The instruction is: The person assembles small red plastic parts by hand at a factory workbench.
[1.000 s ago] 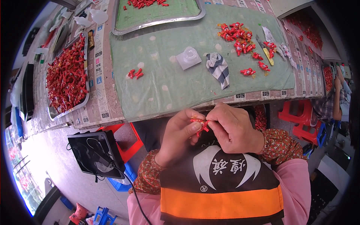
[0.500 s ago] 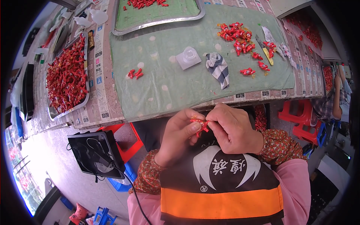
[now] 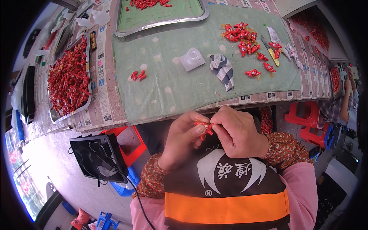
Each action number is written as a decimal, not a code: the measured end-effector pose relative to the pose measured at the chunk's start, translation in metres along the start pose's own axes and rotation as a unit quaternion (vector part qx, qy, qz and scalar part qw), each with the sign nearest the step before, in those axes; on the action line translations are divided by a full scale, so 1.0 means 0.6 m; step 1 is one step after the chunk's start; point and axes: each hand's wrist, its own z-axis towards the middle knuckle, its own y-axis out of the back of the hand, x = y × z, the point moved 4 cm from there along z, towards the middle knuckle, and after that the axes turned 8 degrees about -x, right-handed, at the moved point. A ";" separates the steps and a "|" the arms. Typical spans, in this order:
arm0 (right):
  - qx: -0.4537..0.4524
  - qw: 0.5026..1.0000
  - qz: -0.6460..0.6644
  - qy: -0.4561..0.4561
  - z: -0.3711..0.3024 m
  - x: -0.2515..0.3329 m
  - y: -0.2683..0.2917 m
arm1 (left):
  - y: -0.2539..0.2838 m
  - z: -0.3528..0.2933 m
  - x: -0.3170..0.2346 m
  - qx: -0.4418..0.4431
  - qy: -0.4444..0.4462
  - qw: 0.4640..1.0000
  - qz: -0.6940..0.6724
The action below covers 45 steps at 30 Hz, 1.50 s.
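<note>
Over my lap, just off the table's front edge, a small red figurine point(image 3: 207, 129) is held between both hands. My left hand point(image 3: 186, 131) pinches its body between thumb and fingers. The fingertips of my right hand point(image 3: 238, 132) are closed on its right end, and they hide part of it. Similar red figurines point(image 3: 240, 33) with yellowish edges lie in a cluster at the back right of the green cloth point(image 3: 168, 76). A few small red pieces point(image 3: 138, 75) rest at the cloth's left. In the middle stand a clear plastic dish point(image 3: 193, 59) and a striped rag point(image 3: 222, 71).
A knife point(image 3: 270, 51) with a yellow handle lies beside the figurine cluster. At the left, a metal tray point(image 3: 91, 82) is heaped with red figurines; another tray point(image 3: 161, 23) with red pieces stands at the back. Red stools point(image 3: 303, 117) and another person's arm point(image 3: 346, 99) are at the right.
My hands and the figurine stay almost exactly where they were. At the far right, the other person's arm has shifted slightly.
</note>
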 end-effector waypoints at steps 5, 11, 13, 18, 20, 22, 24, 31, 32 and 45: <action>0.001 1.000 0.002 -0.003 0.002 0.000 0.000 | 0.000 0.001 0.000 0.003 -0.005 1.000 -0.001; -0.003 1.000 0.001 -0.004 0.000 -0.001 0.000 | -0.002 0.001 -0.002 0.004 -0.002 1.000 -0.006; -0.008 1.000 0.002 0.002 0.001 0.000 0.000 | -0.001 0.001 -0.001 0.002 -0.001 1.000 -0.003; 0.001 1.000 0.002 -0.004 0.007 -0.004 0.005 | 0.000 0.000 -0.007 -0.010 -0.021 1.000 0.019; 0.006 1.000 0.011 -0.007 0.014 -0.001 0.011 | -0.004 -0.005 -0.023 -0.015 -0.065 0.997 0.035; 0.033 0.998 0.032 -0.036 0.019 0.000 0.013 | -0.007 -0.007 -0.032 -0.029 -0.155 0.984 0.081; 0.014 0.996 0.063 -0.059 0.018 -0.001 0.014 | -0.009 -0.009 -0.042 -0.039 -0.243 0.961 0.127; 0.023 0.977 0.146 -0.153 0.018 -0.007 0.018 | -0.012 -0.037 -0.074 -0.098 -0.606 0.636 0.467; 0.021 0.977 0.147 -0.152 0.018 -0.008 0.017 | -0.009 -0.042 -0.072 -0.105 -0.633 0.577 0.505; 0.035 0.981 0.155 -0.113 0.023 -0.011 0.007 | -0.014 -0.046 -0.071 -0.063 -0.714 0.440 0.540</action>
